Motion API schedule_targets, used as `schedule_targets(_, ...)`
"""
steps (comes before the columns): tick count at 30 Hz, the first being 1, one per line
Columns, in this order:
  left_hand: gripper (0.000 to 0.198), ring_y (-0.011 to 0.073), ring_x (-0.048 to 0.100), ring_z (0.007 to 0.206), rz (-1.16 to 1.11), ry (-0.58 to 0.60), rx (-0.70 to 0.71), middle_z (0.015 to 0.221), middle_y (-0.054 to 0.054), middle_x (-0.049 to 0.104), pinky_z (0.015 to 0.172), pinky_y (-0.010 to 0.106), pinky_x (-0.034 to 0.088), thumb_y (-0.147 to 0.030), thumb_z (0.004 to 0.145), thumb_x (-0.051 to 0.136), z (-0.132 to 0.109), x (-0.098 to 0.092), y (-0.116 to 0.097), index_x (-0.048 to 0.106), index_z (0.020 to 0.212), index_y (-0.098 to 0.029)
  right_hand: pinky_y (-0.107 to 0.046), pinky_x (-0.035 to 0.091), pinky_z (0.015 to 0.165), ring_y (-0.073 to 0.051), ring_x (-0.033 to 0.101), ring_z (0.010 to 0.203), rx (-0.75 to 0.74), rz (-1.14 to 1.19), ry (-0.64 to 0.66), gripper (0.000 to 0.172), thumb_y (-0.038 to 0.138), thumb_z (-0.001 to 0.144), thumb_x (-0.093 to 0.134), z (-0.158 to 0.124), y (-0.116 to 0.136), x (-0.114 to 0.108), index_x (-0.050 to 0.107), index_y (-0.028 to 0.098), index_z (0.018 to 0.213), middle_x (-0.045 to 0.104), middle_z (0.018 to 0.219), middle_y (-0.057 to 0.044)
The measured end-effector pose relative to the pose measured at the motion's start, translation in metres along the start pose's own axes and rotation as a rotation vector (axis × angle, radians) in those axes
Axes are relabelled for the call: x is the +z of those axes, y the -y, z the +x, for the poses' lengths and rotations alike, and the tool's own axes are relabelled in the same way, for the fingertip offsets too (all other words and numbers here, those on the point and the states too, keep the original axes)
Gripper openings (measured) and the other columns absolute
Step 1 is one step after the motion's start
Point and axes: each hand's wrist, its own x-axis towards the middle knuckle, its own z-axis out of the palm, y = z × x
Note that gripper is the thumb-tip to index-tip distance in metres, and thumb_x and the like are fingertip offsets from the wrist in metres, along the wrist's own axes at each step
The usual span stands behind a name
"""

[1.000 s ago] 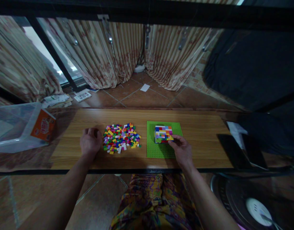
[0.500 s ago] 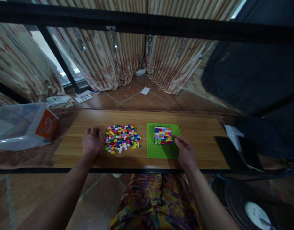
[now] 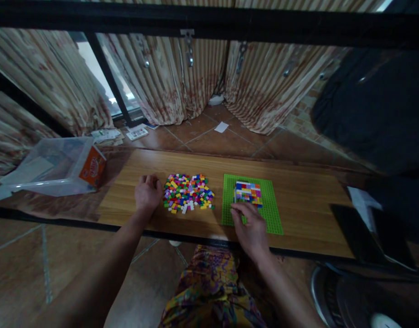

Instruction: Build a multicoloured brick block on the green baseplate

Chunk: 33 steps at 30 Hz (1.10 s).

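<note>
A block build of many-coloured toy bricks stands on a green studded baseplate. My right hand is over the plate's near side, thumb and fingertips pinched at the build's near-left corner. Anything between those fingertips is too small to make out. To the left, a loose pile of small coloured bricks is spread on the wooden table. My left hand rests on the wood just left of the pile, fingers curled in. What it holds, if anything, is hidden.
A clear plastic bin with an orange label stands beyond the table's left end. Dark flat panels and a white sheet lie at the right end. A dark bar crosses above, before striped curtains.
My right hand has gone from the build's right side to its near-left corner. The baseplate looks slightly turned. The view has swung left; my left hand stays beside the pile.
</note>
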Motion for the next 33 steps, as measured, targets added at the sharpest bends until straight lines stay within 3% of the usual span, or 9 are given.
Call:
schedule_targets(3,0.027,0.0252,0.062,0.088,0.006,0.003,0.002,0.102,0.012,0.063,0.076,0.035,0.046,-0.029,0.087,0.048,0.0,0.0,0.0,0.068,0.099,-0.016,-0.037,0.05,0.084,-0.021,0.062,0.092,-0.068,-0.074,0.14,0.022,0.025,0.093,0.049,-0.001,0.008,0.024,0.069,0.025,0.101,0.069,0.096,-0.006)
schedule_targets(6,0.026,0.0253,0.062,0.088,0.0,0.005,0.002,0.103,0.013,0.063,0.076,0.035,0.046,-0.028,0.087,0.048,-0.001,0.0,0.0,0.067,0.099,-0.016,-0.039,0.05,0.084,-0.023,0.06,0.092,-0.084,-0.175,0.19,0.021,0.023,0.092,0.05,0.002,0.007,0.042,0.069,0.023,0.1,0.068,0.097,-0.007)
schedule_targets(15,0.024,0.0256,0.062,0.092,-0.037,0.018,-0.018,0.103,0.013,0.062,0.079,0.036,0.047,-0.025,0.087,0.049,-0.001,-0.001,0.0,0.066,0.101,-0.016,-0.037,0.047,0.079,-0.023,0.057,0.088,-0.117,-0.257,0.234,0.016,0.022,0.09,0.053,0.008,0.0,0.057,0.068,0.024,0.089,0.064,0.089,-0.007)
schedule_targets(21,0.024,0.026,0.062,0.094,-0.053,0.015,-0.023,0.104,0.013,0.062,0.079,0.036,0.047,-0.025,0.087,0.049,-0.002,-0.001,-0.001,0.067,0.101,-0.016,-0.035,0.047,0.077,-0.021,0.061,0.083,-0.092,-0.166,0.25,0.017,0.025,0.092,0.051,0.006,0.001,0.051,0.066,0.023,0.085,0.067,0.086,-0.005)
schedule_targets(27,0.025,0.0257,0.062,0.091,-0.038,0.017,-0.002,0.103,0.013,0.063,0.079,0.036,0.047,-0.026,0.087,0.049,-0.001,-0.002,-0.001,0.067,0.1,-0.016,-0.031,0.05,0.075,-0.018,0.067,0.082,0.021,0.045,0.244,0.018,0.028,0.093,0.05,-0.005,0.007,0.032,0.068,0.023,0.094,0.071,0.09,-0.004)
schedule_targets(33,0.026,0.0261,0.062,0.091,-0.026,0.008,-0.002,0.104,0.013,0.063,0.08,0.037,0.047,-0.03,0.087,0.049,-0.001,-0.001,0.001,0.067,0.099,-0.017,-0.034,0.054,0.08,-0.021,0.07,0.089,0.109,0.092,0.12,0.022,0.036,0.092,0.053,-0.015,-0.002,0.01,0.072,0.025,0.099,0.075,0.097,-0.005)
